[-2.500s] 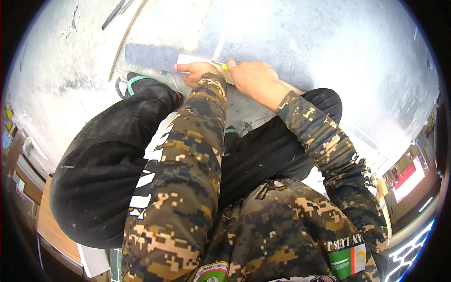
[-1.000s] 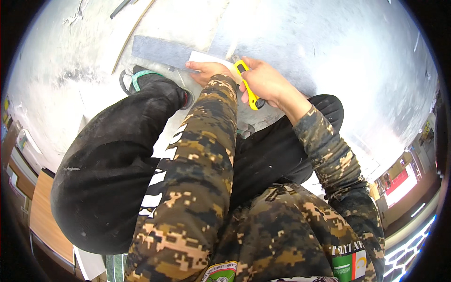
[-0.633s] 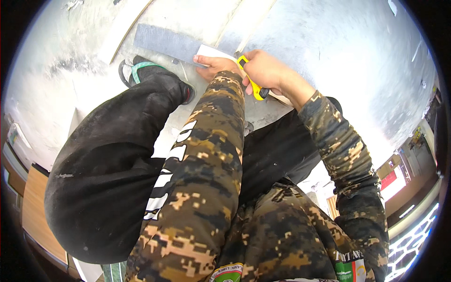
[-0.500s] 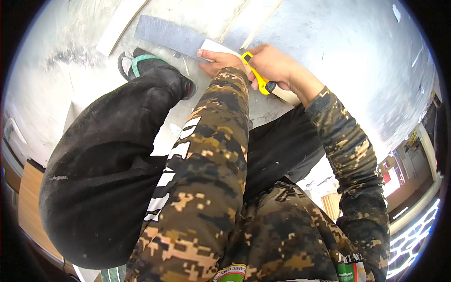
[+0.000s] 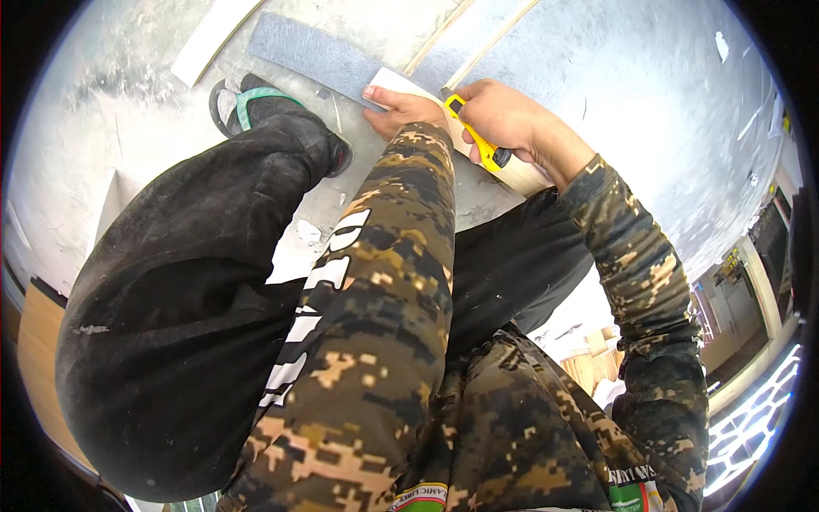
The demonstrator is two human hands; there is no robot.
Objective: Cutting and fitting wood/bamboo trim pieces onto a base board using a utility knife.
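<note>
My right hand (image 5: 516,124) is closed round a yellow utility knife (image 5: 490,152), whose front end points up and left toward a pale strip of board (image 5: 399,83). Beside it, my left hand (image 5: 408,113) lies on that strip with its thumb stretched out to the left, its other fingers partly hidden. The strip runs diagonally under both hands, and its wood-toned end (image 5: 522,177) shows below the knife. A long grey strip (image 5: 320,58) lies on the floor, reaching up and left from my left hand.
Two thin wooden strips (image 5: 490,44) extend away beyond my hands. Another pale board (image 5: 213,41) lies at the upper left, near my sandalled foot (image 5: 256,107). White scraps (image 5: 309,231) are on the floor between my legs. A wood-coloured panel (image 5: 43,341) stands at the far left.
My right hand and the knife have shifted slightly right and down in the picture, with more of the strip's wood-toned end showing. My left hand keeps its place on the strip.
</note>
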